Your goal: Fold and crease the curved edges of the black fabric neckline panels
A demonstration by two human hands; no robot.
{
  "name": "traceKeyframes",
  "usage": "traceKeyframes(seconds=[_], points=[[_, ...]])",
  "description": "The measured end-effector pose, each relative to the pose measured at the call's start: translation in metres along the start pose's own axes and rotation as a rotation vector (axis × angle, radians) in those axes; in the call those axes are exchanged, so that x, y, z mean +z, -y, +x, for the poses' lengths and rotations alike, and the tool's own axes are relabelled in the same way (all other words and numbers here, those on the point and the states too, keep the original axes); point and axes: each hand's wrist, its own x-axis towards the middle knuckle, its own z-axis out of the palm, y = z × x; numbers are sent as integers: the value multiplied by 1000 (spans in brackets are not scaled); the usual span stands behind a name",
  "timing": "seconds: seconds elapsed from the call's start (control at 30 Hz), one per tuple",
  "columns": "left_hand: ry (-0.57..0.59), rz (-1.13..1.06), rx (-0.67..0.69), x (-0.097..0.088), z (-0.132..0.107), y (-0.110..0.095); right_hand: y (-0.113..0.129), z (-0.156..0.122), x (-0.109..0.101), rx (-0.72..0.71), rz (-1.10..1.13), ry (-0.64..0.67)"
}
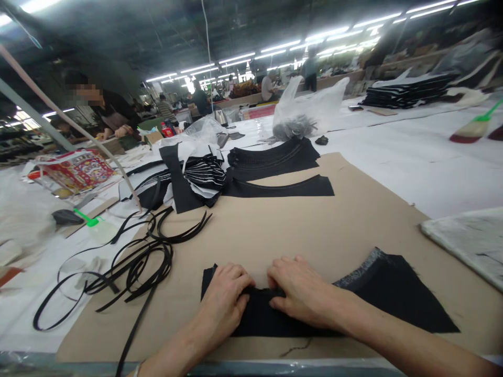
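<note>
A black fabric piece (393,301) lies on the brown cardboard sheet (298,225) at the table's near edge. My left hand (223,301) and my right hand (301,288) rest side by side on its upper edge. The fingers of both are curled and press the cloth's edge down. Loose black strips (133,264) lie tangled just to the left of my left hand. Further back sit stacks of black cut pieces (275,157) and striped fabric (204,173).
A clear plastic bag (306,107) stands at the back. A colourful box (78,170) and a green-capped bottle (96,225) are on the left. A stack of dark panels (408,89) and a broom (473,128) lie far right. A person (108,112) works behind the table at left.
</note>
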Motion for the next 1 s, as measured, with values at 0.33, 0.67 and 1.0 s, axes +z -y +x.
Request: traceKeyframes(seconds=[0.33,0.67,1.0], points=[[75,-6,30,12,15,-19,-2,-2,-2,-2,42,22],[58,-52,40,17,16,-16,-15,-9,17,-70,215,-88],[11,113,174,28,-1,-13,-23,-18,33,-270,86,-196]])
